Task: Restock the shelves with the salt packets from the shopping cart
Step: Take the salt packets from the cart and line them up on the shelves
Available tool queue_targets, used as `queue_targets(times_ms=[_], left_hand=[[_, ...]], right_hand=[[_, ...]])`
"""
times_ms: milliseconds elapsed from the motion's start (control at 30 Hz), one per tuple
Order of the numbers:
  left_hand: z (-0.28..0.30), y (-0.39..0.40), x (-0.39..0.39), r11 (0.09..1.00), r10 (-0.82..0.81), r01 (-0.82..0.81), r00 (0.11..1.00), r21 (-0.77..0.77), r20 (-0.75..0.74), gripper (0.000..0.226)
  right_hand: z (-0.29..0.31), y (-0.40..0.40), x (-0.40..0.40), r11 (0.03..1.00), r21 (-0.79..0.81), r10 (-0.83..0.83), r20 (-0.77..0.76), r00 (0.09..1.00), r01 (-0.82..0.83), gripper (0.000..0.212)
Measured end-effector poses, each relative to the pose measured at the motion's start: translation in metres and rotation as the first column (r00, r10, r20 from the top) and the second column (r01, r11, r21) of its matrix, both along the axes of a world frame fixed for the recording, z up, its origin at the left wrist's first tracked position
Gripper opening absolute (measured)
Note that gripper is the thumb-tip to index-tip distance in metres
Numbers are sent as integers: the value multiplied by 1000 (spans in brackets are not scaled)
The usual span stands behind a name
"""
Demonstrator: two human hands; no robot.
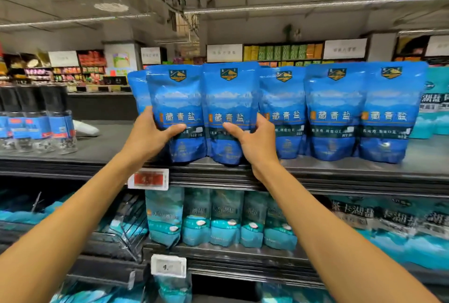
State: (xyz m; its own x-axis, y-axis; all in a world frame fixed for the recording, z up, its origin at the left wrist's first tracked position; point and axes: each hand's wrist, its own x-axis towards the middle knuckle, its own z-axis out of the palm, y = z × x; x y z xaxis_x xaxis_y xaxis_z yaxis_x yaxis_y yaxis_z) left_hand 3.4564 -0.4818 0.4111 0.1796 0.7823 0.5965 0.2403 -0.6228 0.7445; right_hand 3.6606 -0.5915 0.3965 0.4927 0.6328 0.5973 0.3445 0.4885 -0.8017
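Bare forearms reach up from the bottom of the view to the top shelf (340,169). The left hand (150,137) grips the left blue salt packet (178,108), thumb across its front, and the right hand (255,142) grips the neighbouring blue salt packet (230,106) the same way (both stand upright at the shelf's front edge). Three more blue packets (335,111) stand in line to the right. Dark bottles (36,118) sit left; teal packets (218,217) fill the shelf below.
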Motion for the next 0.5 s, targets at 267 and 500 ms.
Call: queue_targets(times_ms=[267, 500], left_hand=[[-8, -10, -3, 948, 301, -269, 931, 167, -209, 63], [-6, -6, -3, 985, 156, -136, 968, 110, -196, 54]], right_hand=[[-9, -11, 4, 859, -77, -401, 515, 758, 507, 78], [-9, -8, 5, 865, -89, -371, 548, 749, 494, 65]])
